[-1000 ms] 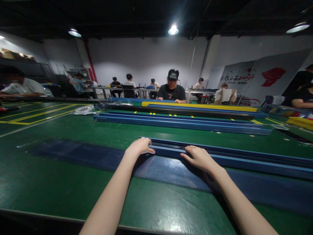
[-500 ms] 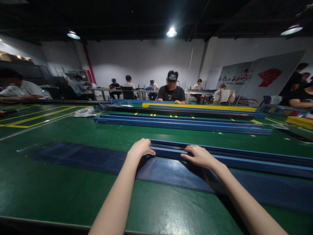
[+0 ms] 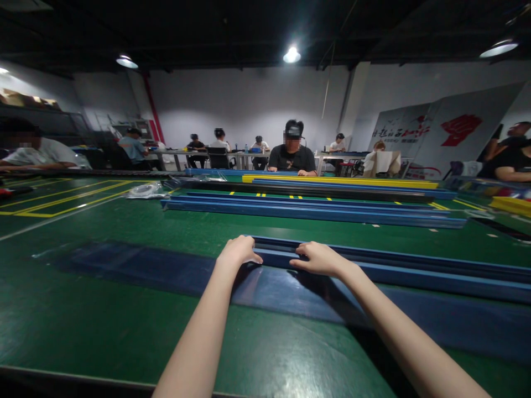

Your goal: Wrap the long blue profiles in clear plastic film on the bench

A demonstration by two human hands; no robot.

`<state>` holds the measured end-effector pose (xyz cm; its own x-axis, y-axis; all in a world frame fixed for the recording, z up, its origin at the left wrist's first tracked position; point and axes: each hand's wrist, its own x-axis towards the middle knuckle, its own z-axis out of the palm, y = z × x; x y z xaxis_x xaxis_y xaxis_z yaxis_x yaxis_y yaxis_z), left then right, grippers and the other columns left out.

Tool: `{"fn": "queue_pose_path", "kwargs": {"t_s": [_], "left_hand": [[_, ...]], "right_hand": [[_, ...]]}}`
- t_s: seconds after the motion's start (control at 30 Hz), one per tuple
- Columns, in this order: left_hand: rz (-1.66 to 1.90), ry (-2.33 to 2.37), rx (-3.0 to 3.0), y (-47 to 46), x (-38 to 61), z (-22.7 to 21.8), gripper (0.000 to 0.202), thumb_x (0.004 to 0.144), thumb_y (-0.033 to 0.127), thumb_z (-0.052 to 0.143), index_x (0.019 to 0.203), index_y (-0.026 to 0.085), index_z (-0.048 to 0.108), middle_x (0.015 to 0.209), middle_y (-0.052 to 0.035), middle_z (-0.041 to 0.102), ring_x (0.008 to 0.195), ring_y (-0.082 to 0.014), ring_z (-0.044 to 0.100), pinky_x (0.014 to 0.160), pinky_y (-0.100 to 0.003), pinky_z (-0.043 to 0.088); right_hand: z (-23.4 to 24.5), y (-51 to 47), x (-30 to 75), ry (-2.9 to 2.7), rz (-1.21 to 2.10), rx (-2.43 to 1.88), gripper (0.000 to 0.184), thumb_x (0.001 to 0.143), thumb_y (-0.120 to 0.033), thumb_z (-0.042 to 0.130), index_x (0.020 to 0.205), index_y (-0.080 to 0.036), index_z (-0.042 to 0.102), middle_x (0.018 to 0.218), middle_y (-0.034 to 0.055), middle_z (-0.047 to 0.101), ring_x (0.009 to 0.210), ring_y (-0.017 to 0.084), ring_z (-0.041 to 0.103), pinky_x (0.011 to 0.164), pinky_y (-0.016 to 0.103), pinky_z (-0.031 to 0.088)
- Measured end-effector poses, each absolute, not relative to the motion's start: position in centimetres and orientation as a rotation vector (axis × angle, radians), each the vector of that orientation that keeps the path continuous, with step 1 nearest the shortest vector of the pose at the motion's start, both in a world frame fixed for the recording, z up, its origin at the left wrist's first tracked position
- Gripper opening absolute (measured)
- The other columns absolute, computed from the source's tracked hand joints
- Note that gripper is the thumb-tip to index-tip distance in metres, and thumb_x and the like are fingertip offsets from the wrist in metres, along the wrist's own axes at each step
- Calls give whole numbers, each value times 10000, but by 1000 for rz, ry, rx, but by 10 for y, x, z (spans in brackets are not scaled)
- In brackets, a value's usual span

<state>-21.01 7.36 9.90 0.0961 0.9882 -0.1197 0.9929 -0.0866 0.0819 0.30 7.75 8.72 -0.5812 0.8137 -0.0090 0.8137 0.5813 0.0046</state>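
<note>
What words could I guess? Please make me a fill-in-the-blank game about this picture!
1. The near rail is coloured ____.
2. The table is coloured ____.
3. Of the left hand and right hand, the one closer to the red fist is the ____.

Missing words: blue; green; right.

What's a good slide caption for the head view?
Left hand and right hand at a long blue profile on a green table, more strips lying beyond.

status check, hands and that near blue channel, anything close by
Left hand at left end of near blue channel; right hand at its near wall. Channel on green table. Flat blue strip along its near side.
</note>
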Motion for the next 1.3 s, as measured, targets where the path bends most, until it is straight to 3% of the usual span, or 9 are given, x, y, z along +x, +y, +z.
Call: {"fn": "queue_pose_path", "kwargs": {"t_s": [0.77, 1.03, 1.3], "left_hand": [[-41, 1924, 2299, 75, -199, 95, 317, 624, 461, 639, 786, 188, 645, 850, -70, 679, 768, -204, 628, 605, -239, 425], [139, 1628, 2542, 70, -164, 86, 262, 758, 427, 529, 853, 203, 625, 870, -48, 669, 819, -186, 613, 655, -234, 429], [310, 1490, 2758, 66, -134, 70, 252, 837, 409, 447, 919, 208, 575, 972, -44, 633, 926, -194, 579, 754, -264, 431]], "right_hand": [[77, 85, -14, 2906, -169, 1385, 325, 814, -428, 442, 905, -173, 622, 967, 83, 650, 894, 189, 580, 707, 226, 374], [87, 73, 25, 2802, -279, 1487, 308, 812, -423, 445, 810, -169, 619, 816, 59, 659, 673, 142, 566, 548, 208, 331], [78, 69, 73, 2755, -337, 1642, 225, 819, -337, 458, 826, -183, 622, 841, 63, 658, 771, 170, 569, 633, 219, 365]]}}
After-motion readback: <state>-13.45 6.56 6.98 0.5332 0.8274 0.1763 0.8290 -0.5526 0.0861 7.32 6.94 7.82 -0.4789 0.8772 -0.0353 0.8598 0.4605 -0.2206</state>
